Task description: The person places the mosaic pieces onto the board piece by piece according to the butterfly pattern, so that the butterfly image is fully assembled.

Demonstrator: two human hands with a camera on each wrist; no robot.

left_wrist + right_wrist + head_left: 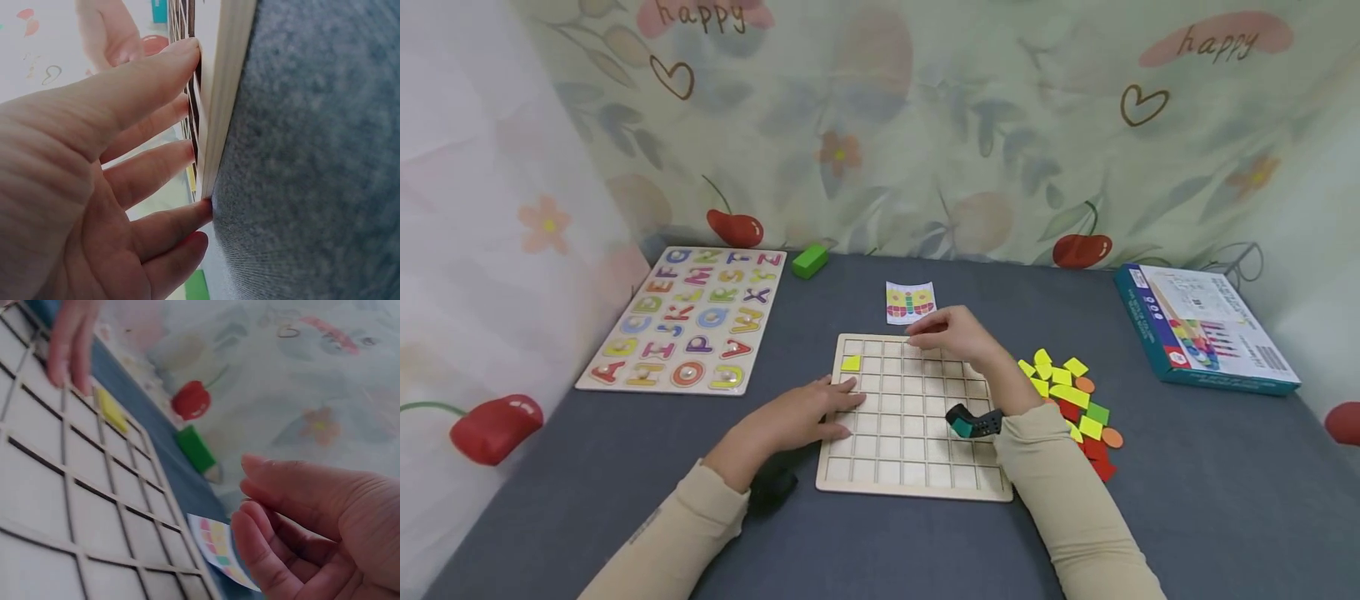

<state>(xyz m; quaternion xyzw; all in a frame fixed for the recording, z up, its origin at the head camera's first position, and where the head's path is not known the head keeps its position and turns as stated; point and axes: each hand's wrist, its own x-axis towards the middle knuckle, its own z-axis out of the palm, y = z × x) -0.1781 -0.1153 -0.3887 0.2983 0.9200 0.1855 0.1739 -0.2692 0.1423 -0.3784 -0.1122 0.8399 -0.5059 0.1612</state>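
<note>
A pale wooden grid board (917,492) lies on the table with one yellow tile (851,363) in a cell near its upper left corner. My left hand (808,412) rests at the board's left edge, fingers fairly straight; in the left wrist view, its thumb (169,62) touches the rim. Over the board's far edge hovers my right hand (958,335), fingers bent and tips close together. Whether a small piece sits between those tips is hidden. Just beyond it lies a butterfly pattern card (910,302). A black wrist strap (973,422) shows at the right cuff.
Loose yellow, red, green and orange pieces (1071,393) are heaped right of the board, partly behind the right sleeve. An alphabet puzzle (692,325) lies on the left, a green block (809,261) at the back. A boxed set (1213,329) lies far right.
</note>
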